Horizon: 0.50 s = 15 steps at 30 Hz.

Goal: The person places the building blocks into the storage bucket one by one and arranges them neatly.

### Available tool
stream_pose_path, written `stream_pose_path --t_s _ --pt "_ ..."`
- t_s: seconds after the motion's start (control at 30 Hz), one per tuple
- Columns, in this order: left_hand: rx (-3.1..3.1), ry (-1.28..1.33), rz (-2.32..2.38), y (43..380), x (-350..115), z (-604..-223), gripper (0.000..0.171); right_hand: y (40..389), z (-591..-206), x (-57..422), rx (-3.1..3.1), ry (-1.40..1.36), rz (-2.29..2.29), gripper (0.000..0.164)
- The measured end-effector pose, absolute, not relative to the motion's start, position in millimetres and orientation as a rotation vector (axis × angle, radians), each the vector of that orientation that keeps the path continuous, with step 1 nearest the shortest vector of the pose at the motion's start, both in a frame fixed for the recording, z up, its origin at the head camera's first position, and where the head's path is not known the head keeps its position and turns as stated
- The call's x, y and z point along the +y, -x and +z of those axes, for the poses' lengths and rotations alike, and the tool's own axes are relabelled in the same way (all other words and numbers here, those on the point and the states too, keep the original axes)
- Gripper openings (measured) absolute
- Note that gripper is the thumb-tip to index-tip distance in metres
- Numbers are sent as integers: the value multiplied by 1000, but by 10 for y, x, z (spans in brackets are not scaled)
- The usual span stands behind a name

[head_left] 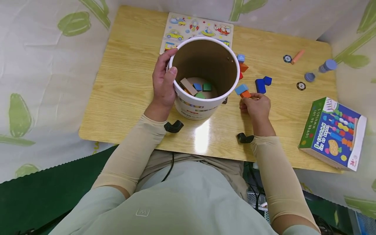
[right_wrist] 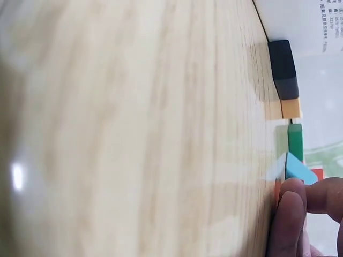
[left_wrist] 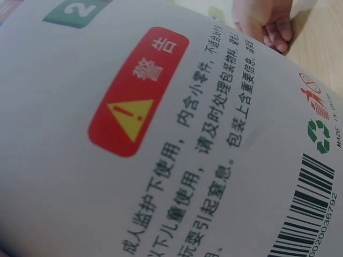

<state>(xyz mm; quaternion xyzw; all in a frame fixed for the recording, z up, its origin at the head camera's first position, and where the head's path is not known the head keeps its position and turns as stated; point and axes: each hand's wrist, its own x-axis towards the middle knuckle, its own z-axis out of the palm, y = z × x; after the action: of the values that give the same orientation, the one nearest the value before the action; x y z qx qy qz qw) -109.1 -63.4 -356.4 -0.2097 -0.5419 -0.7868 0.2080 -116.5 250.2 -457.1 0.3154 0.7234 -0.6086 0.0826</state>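
Observation:
A tall white bucket [head_left: 191, 111] stands on the table, its open top tipped toward me. My left hand [head_left: 164, 83] grips it at the left rim, thumb over the edge. Inside lie a tan block [head_left: 188, 86], a green block [head_left: 207, 87] and a blue block [head_left: 197, 86]. To the right of the bucket, my right hand [head_left: 258, 107] pinches an orange block [head_left: 245, 94] with its fingertips. A light blue block [head_left: 241, 89] sits right against that one. In the right wrist view, the fingers [right_wrist: 289, 219] partly hide the orange block.
Two dark blue blocks [head_left: 260, 86] lie beyond my right hand, red and blue blocks [head_left: 241, 58] beside the bucket. A picture board [head_left: 202, 24] lies behind it. Farther right are round chips [head_left: 301, 86], an orange stick [head_left: 298, 56], an hourglass [head_left: 320, 70] and a bead-set box [head_left: 335, 133].

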Motion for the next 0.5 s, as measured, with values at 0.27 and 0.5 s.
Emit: stream_pose_path --t_s 0.27,0.5 --pt "-1498 575 -2173 1108 -623 -3593 50 1147 -4484 2505 2174 -936 -1797 42" --pt "-1485 597 -2192 1116 -621 -3592 50 1111 -4107 2476 2257 -795 -1785 45"
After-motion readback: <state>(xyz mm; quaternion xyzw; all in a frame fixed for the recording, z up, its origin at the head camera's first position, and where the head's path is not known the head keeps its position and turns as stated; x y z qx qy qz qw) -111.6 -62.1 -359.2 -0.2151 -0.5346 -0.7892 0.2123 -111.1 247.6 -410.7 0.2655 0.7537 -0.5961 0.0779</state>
